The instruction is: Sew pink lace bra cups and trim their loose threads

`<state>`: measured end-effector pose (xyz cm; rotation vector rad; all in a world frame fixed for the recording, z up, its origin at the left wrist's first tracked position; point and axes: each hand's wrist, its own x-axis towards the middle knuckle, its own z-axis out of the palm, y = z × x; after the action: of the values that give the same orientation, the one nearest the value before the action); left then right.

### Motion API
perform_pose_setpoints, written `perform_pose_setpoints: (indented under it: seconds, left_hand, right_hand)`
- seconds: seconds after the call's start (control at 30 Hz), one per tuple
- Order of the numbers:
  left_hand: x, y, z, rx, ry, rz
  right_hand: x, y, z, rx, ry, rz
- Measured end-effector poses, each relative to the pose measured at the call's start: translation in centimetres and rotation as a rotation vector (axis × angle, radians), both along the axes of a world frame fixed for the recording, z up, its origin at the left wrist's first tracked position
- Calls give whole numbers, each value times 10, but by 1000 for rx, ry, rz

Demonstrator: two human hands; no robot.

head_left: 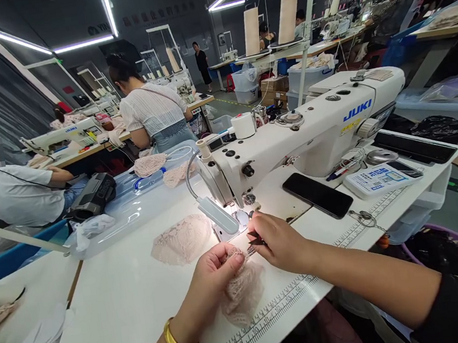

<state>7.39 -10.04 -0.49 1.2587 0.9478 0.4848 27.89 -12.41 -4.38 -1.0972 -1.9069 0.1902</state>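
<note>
My left hand, with a gold bangle on its wrist, pinches a piece of pale pink lace that hangs down over the table's front part. Close beside it, my right hand is closed around small dark thread snips; their pointed blades face the lace. Both hands are just in front of the needle area of a white sewing machine. A second lace piece lies flat on the table to the left of the machine's lamp.
On the machine table lie a black phone and a white box-like device. A printed ruler runs along the front edge. A clear plastic lid holds more lace at the back left. Several other people sit at machines beyond.
</note>
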Motion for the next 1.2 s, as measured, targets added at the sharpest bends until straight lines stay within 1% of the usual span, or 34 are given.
perform_pose_setpoints:
  seconds: [0.07,0.1,0.13,0.2,0.23,0.27,0.3,0.37,0.4,0.47,0.53,0.6,0.7,0.77,0.83,0.9,0.97,1.0,1.03,1.07,1.1,1.17,1.2]
  left_hand:
    - [0,-1,1,-1,-7,-16]
    - [-1,-2,2,13,-1,-23]
    - [-1,-2,3,31,16,-32]
    - [-4,-3,6,57,80,-81]
    - [-5,-4,9,60,112,-130]
    - [-7,-4,11,54,128,-196]
    - [-8,-5,14,47,126,-272]
    - [-9,-7,19,43,88,-393]
    - [-10,-8,21,43,76,-421]
    - [-10,-10,24,44,91,-416]
    - [-10,-11,25,19,94,-398]
    - [-10,-11,23,-8,44,-373]
    - [-9,-12,20,-4,-15,-306]
    - [-9,-12,19,9,-28,-293]
    - [-10,-13,20,33,-27,-303]
    - [-11,-14,23,77,-20,-315]
    - [-12,-14,24,149,-4,-311]
    - [-13,-14,24,200,18,-288]
    - [-14,-14,23,271,56,-243]
    - [-15,-13,21,364,106,-183]
    - [-17,-13,19,482,158,-112]
    - [-20,-12,13,802,206,10]
    - [-21,-12,10,986,189,39]
  right_hand:
    - [-1,-6,5,45,66,39]
    - [-2,-11,8,20,118,91]
    - [-3,-16,12,-46,173,168]
    - [-5,-29,19,-241,242,349]
    - [-5,-35,22,-313,227,413]
    - [-4,-40,24,-334,166,452]
    - [-3,-43,27,-300,59,466]
    - [3,-46,33,-163,-234,408]
    - [7,-45,36,-103,-383,366]
    - [16,-40,40,-51,-611,281]
    - [26,-34,41,-59,-702,198]
    - [33,-31,39,-79,-637,154]
    - [32,-34,37,-121,-309,157]
    - [26,-37,39,-165,-94,185]
    - [18,-38,42,-244,62,221]
    - [11,-37,44,-370,179,266]
    - [6,-34,42,-488,248,285]
    - [3,-32,41,-510,263,278]
    - [2,-32,39,-493,265,264]
    - [1,-32,38,-434,257,249]
    - [1,-33,36,-342,236,242]
    - [2,-36,33,-132,129,270]
    - [3,-39,32,-53,66,297]
